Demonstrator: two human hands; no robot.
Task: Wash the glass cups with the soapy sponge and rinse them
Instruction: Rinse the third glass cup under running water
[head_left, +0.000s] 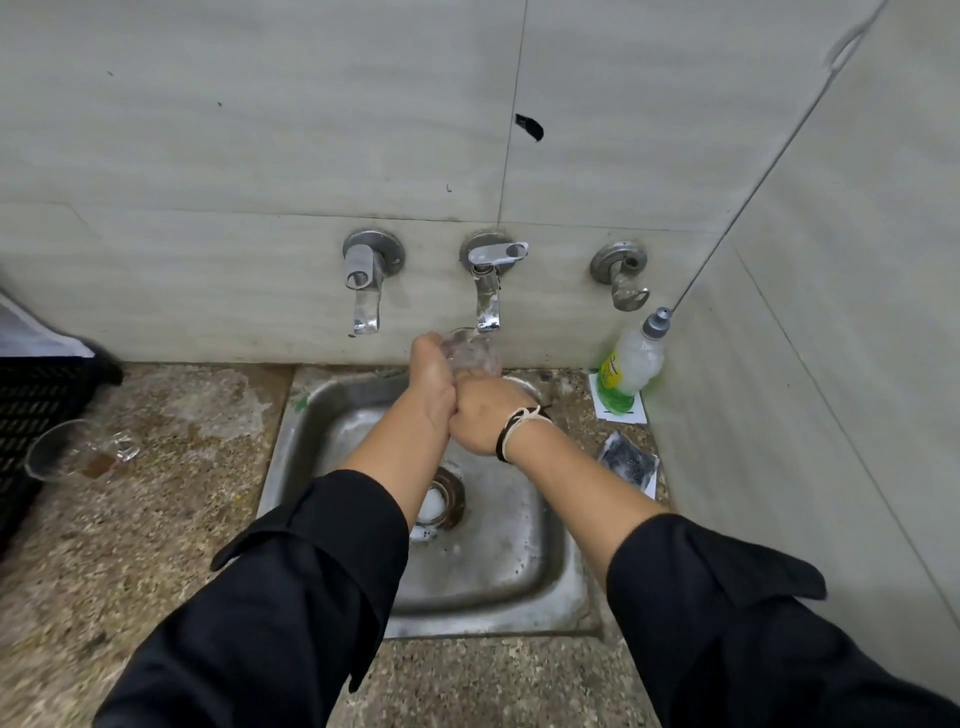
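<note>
Gripping a glass cup (470, 353) under the middle tap (487, 306) above the sink (467, 597), left hand (434, 382) fingers curled round its side, right hand (485, 418) beneath its base, finger position hidden, second glass cup (78, 452) lying on the table (156, 545) at left.

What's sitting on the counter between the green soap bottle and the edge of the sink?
In the head view, only wet speckled counter lies between the soap bottle and the sink rim. The bottle stands on a white card.

A clear glass cup (470, 353) is gripped between both hands (457, 400), tilted — a second glass cup (78, 451) lies on its side, far left of the hands.
</note>
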